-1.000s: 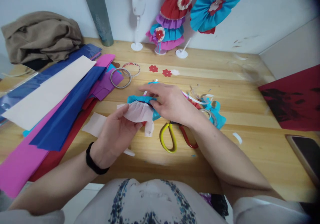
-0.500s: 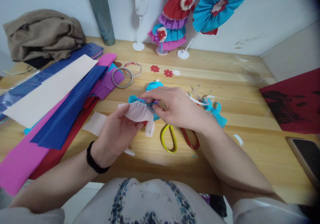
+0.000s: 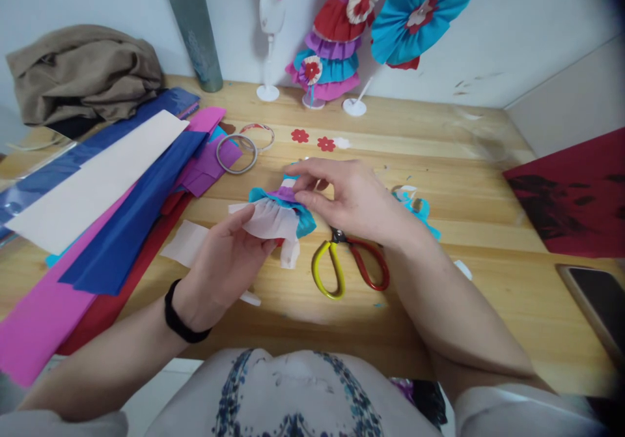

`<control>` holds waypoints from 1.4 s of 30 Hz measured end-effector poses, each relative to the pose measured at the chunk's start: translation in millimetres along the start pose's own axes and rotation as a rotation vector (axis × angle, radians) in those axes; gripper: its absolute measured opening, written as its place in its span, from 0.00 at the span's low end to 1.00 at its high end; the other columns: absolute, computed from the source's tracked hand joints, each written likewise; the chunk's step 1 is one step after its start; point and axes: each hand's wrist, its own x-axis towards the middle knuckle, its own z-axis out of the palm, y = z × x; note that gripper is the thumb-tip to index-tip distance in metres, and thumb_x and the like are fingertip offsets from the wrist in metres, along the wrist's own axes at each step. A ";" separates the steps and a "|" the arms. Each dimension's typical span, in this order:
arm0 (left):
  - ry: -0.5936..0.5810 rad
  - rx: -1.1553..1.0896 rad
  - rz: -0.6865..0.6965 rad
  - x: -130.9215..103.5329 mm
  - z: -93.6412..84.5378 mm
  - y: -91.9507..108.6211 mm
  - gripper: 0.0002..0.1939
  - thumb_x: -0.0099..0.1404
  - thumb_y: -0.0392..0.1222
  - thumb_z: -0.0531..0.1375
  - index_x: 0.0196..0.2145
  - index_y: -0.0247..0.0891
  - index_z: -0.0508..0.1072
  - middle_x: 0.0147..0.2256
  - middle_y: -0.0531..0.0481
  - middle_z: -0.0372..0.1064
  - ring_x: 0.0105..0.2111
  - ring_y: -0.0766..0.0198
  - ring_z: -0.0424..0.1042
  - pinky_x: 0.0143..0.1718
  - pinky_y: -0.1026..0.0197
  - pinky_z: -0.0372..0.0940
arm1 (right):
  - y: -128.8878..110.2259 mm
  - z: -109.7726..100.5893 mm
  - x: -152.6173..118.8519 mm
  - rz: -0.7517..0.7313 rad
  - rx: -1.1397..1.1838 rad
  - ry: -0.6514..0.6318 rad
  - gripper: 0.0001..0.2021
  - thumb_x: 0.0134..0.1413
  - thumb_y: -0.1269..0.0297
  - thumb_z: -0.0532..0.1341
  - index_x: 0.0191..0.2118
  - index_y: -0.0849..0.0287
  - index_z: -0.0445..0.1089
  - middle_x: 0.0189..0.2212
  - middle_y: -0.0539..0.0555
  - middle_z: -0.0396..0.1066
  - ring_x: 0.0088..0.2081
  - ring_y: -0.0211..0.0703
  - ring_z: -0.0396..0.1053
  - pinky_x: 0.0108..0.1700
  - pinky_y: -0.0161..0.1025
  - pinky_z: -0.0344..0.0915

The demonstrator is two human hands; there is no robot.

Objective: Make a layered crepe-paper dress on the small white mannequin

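A small ruffled crepe-paper dress (image 3: 282, 194) lies between my hands, with a white gathered layer (image 3: 268, 219) over turquoise ruffles and a purple band above. My left hand (image 3: 232, 261) holds the white layer from the left, thumb on top and fingers beneath. My right hand (image 3: 342, 193) is closed around the narrow upper part near the purple band; its fingers cover some of that part. A bit of red shows under the white layer. Just below my right hand lie scissors (image 3: 336, 235) with one yellow and one red handle.
Folded crepe-paper strips (image 3: 137, 215) and a brown cloth (image 3: 83, 72) fill the left. Tape rings (image 3: 236, 154), red paper flowers (image 3: 326, 144), a bottle (image 3: 195, 40) and paper-dressed stands (image 3: 334, 53) are behind. Turquoise scraps (image 3: 420, 209) and a phone (image 3: 593, 307) lie right.
My right hand has shifted slightly up from the ruffles toward the upper part, uncovering the purple band and the scissors' pivot. My left hand keeps its hold on the white layer.
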 end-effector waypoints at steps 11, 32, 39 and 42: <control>-0.173 0.244 0.016 -5.1 -8.5 8.1 0.11 0.68 0.29 0.56 0.41 0.34 0.78 0.43 0.45 0.78 0.37 0.62 0.77 0.39 0.62 0.71 | 1.8 4.5 -6.5 0.026 -0.347 -0.304 0.31 0.55 0.67 0.62 0.65 0.55 0.62 0.46 0.61 0.79 0.44 0.60 0.77 0.36 0.44 0.67; -0.180 0.633 -0.037 -28.4 -18.2 27.1 0.13 0.60 0.30 0.65 0.44 0.32 0.80 0.43 0.42 0.78 0.40 0.61 0.76 0.44 0.63 0.67 | 3.2 21.1 6.4 0.066 0.123 0.016 0.22 0.48 0.76 0.57 0.49 0.56 0.76 0.26 0.52 0.72 0.31 0.47 0.69 0.32 0.41 0.62; -0.160 0.546 0.032 -25.1 -10.0 21.3 0.10 0.60 0.26 0.62 0.38 0.32 0.81 0.38 0.44 0.78 0.36 0.64 0.75 0.38 0.67 0.68 | 4.6 16.9 6.5 0.072 0.218 0.053 0.21 0.47 0.76 0.57 0.48 0.60 0.74 0.19 0.46 0.62 0.24 0.39 0.61 0.29 0.38 0.58; -0.112 0.482 0.044 -22.5 -5.1 17.5 0.13 0.61 0.25 0.60 0.40 0.33 0.80 0.42 0.44 0.78 0.41 0.62 0.76 0.42 0.65 0.70 | 6.0 16.6 7.6 0.076 0.264 0.075 0.17 0.49 0.76 0.59 0.45 0.58 0.74 0.19 0.45 0.61 0.23 0.38 0.60 0.27 0.36 0.57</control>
